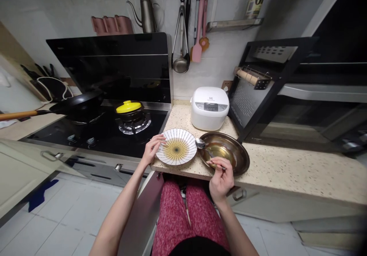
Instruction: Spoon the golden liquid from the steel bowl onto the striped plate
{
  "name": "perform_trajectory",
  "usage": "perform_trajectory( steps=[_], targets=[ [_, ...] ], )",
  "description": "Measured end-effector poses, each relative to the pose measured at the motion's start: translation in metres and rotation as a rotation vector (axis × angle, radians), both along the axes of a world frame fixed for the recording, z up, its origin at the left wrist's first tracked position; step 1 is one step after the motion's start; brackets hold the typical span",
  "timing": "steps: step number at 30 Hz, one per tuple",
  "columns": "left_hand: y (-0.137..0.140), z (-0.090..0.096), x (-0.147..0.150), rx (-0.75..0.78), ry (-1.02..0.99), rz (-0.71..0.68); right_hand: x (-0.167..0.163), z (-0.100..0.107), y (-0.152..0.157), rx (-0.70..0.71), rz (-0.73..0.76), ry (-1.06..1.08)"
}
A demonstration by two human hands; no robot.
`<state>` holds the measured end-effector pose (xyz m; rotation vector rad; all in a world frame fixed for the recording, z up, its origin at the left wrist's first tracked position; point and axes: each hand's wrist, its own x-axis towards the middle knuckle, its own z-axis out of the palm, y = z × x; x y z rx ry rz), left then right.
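My right hand (222, 179) is closed around the handle of a metal spoon (200, 143). The spoon's bowl is between the plate and the metal basin, above the point where their rims meet. Under that hand is the wide metal basin (243, 157), with yellowish liquid (219, 152) in it. To its left stands a white plate (189, 137) with dark radiating lines, and a thin pool of yellow liquid covers its middle. My left hand (153, 148) grips the plate's left rim, fingers over the edge; its thumb is partly hidden.
Behind the plate and basin is a white rice cooker (210, 109). A gas stove (106, 133) on the left bears a yellow-lidded pot (129, 107) and a black wok (77, 105). A black rack (249, 91) rises at right. Below, a cabinet door (146, 210) hangs open beside my legs.
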<state>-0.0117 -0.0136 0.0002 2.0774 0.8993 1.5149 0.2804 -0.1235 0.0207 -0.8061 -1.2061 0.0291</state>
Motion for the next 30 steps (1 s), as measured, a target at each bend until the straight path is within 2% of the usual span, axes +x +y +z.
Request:
perform_trajectory(
  steps=[7,13,30],
  targets=[
    [0.001,-0.001,0.0,-0.003,0.007,0.007,-0.032,-0.006,0.002,-0.16,0.166,0.017],
    [0.002,-0.002,0.0,0.009,0.004,0.01,-0.046,-0.016,0.004,-0.261,0.218,0.025],
    [0.0,0.0,0.001,-0.006,0.012,0.008,-0.054,-0.034,0.008,-0.325,0.24,0.075]
  ],
)
